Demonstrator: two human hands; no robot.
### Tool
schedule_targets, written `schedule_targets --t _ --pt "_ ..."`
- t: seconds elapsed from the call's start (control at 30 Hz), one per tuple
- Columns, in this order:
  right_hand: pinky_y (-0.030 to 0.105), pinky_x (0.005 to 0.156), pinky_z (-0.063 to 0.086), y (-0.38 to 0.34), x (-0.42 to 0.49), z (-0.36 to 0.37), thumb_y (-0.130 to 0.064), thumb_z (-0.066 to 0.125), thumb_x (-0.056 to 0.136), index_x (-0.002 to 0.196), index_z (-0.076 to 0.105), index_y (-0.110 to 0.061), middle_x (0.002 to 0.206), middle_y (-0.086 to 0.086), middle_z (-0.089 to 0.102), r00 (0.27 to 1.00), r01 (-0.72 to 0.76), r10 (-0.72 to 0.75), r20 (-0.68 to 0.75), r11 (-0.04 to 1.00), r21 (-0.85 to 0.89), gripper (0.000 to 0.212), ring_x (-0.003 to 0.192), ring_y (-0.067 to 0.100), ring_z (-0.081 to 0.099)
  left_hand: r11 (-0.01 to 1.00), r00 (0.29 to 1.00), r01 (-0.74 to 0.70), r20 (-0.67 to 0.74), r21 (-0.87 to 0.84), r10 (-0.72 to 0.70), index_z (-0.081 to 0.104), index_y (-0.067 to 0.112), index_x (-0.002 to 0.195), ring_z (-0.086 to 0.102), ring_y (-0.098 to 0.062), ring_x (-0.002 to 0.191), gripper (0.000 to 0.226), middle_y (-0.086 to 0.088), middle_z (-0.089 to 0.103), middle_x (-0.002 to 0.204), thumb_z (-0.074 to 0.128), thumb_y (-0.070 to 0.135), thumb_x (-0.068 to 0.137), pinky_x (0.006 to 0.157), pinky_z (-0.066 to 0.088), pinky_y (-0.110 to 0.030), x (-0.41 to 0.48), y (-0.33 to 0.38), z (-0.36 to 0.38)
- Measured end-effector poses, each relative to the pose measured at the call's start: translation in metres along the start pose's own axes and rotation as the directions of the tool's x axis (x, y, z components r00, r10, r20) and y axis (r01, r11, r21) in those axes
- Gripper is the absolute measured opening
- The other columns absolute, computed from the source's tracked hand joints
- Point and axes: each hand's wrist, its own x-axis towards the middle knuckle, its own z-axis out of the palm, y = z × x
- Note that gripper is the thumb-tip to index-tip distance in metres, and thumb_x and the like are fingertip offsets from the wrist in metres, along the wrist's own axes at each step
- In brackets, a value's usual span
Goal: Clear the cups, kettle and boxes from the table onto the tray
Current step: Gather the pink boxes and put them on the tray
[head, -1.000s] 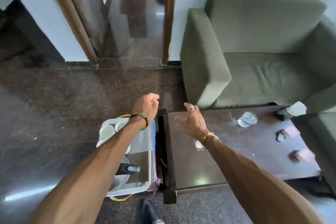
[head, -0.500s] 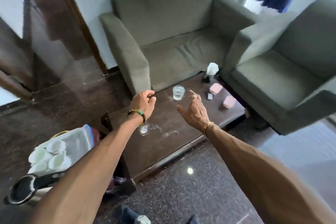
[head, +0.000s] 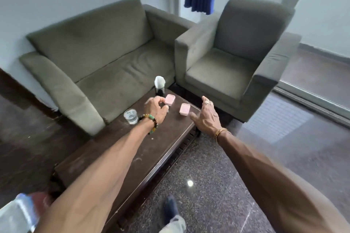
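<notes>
Two pink boxes lie near the far end of the dark wooden table: one further back, one nearer its right edge. My left hand hovers just left of the far pink box with fingers loosely curled, holding nothing. My right hand reaches out with spread fingers just right of the near pink box, over the table's edge. A clear glass stands left of my left wrist. A dark holder with white paper stands at the table's far end. The tray's white corner shows at bottom left.
A grey-green sofa runs behind the table and a matching armchair stands at its far right. Speckled stone floor lies to the right of the table. My foot is beside the table's near edge.
The view has swung right, away from the tray with its cups and kettle. Both hands have moved along the table to the pink boxes at its far end.
</notes>
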Motion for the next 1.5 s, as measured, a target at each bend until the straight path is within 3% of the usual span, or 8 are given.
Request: schedule_targets --t 0.2,0.4,0.53,0.7,0.9,1.2,1.37,1.5 --pt "0.035 0.113 0.030 0.080 0.030 0.010 -0.036 0.064 0.090 0.154 0.017 -0.007 0.156 0.014 0.028 0.977 -0.191 0.190 0.100 0.982 -0.004 0.085 0.140 0.031 0.037 1.000 0.978 0.004 0.207 0.021 -0.008 0.068 0.013 0.112 0.064 -0.025 0.105 0.032 -0.010 0.068 0.116 0.067 0.020 0.081 0.095 0.048 -0.030 0.047 0.010 0.096" --pt "0.033 0.116 0.026 0.103 0.105 0.003 -0.035 0.061 0.093 0.155 0.014 -0.005 0.160 0.014 0.023 0.967 -0.235 0.234 0.105 0.972 -0.008 0.084 0.144 0.028 0.031 0.999 0.952 0.032 0.301 0.044 -0.044 0.067 0.019 0.113 0.060 -0.023 0.111 0.033 -0.007 0.067 0.117 0.067 0.023 0.080 0.098 0.046 -0.029 0.114 0.029 0.139" --pt "0.031 0.117 0.024 0.105 0.154 0.001 -0.035 0.061 0.093 0.155 0.015 -0.005 0.160 0.014 0.023 0.967 -0.234 0.232 0.102 0.972 0.002 0.083 0.145 0.025 0.030 0.998 0.948 0.041 0.315 0.044 -0.053 0.067 0.020 0.112 0.061 -0.021 0.111 0.033 -0.004 0.068 0.117 0.065 0.021 0.079 0.098 0.047 -0.030 0.164 0.044 0.144" --pt "0.034 0.114 0.033 0.106 0.202 0.013 -0.034 0.065 0.091 0.154 0.019 -0.005 0.156 0.015 0.029 0.961 -0.240 0.232 0.148 0.970 0.038 0.082 0.137 0.028 0.042 0.991 0.947 0.131 0.294 0.011 -0.129 0.068 0.019 0.111 0.062 -0.018 0.108 0.032 -0.001 0.068 0.115 0.067 0.022 0.079 0.092 0.045 -0.024 0.205 0.040 0.153" --pt "0.038 0.116 0.032 0.122 0.275 0.068 -0.031 0.065 0.090 0.152 0.022 0.000 0.154 0.018 0.034 0.940 -0.201 0.196 0.281 0.979 -0.010 0.081 0.142 0.027 0.034 0.959 0.922 0.285 0.271 0.007 -0.276 0.067 0.021 0.113 0.061 -0.017 0.110 0.032 0.001 0.068 0.118 0.067 0.025 0.081 0.093 0.042 -0.023 0.245 -0.013 0.190" --pt "0.044 0.111 0.037 0.181 0.349 0.176 -0.031 0.066 0.091 0.151 0.028 -0.003 0.150 0.021 0.040 0.829 -0.139 0.183 0.529 0.983 -0.124 0.076 0.136 0.033 0.042 0.789 0.773 0.611 0.265 -0.065 -0.576 0.063 0.013 0.118 0.057 -0.020 0.118 0.031 -0.005 0.064 0.125 0.060 0.016 0.087 0.099 0.041 -0.026 0.281 -0.100 0.290" --pt "0.043 0.105 0.042 0.209 0.381 0.211 -0.033 0.061 0.094 0.150 0.033 -0.004 0.135 0.026 0.054 0.797 -0.207 0.241 0.553 0.970 -0.125 0.069 0.124 0.037 0.051 0.660 0.664 0.739 0.316 -0.136 -0.678 0.051 0.008 0.132 0.049 -0.026 0.127 0.041 -0.014 0.050 0.138 0.053 0.010 0.092 0.110 0.037 -0.033 0.285 -0.123 0.338" --pt "0.051 0.102 0.043 0.220 0.398 0.232 -0.030 0.055 0.097 0.146 0.037 -0.001 0.126 0.032 0.058 0.766 -0.292 0.276 0.581 0.954 -0.070 0.060 0.119 0.042 0.055 0.642 0.642 0.756 0.330 -0.123 -0.692 0.042 0.012 0.142 0.043 -0.025 0.134 0.048 -0.009 0.042 0.148 0.049 0.014 0.094 0.114 0.033 -0.035 0.287 -0.135 0.363"
